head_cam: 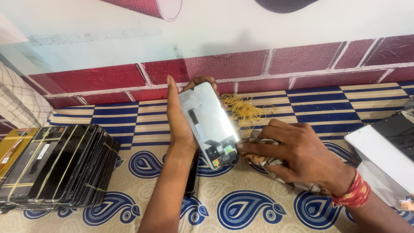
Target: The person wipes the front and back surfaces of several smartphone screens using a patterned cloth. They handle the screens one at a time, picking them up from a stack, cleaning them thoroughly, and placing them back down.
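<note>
Paisley-printed cloth point(258, 207) in cream and blue covers the surface below a painted red-brick wall point(302, 60). Left hand point(179, 116) grips a phone screen panel point(209, 123) upright; right hand point(293, 151) pinches its lower corner. Yellow rubber bands point(246, 110) lie just beyond; banded panels point(56, 166) sit far left.

Screen panel point(210, 124) stands tilted between left hand point(179, 118) and right hand point(293, 151). Rubber bands point(248, 110) lie behind it on the cloth point(258, 207). Bundled panel stack point(60, 166) sits far left.

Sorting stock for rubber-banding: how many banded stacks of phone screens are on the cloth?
1 banded stack, at the left edge of the patterned cloth. One loose screen is in the left hand. More may lie outside the picture.
</note>
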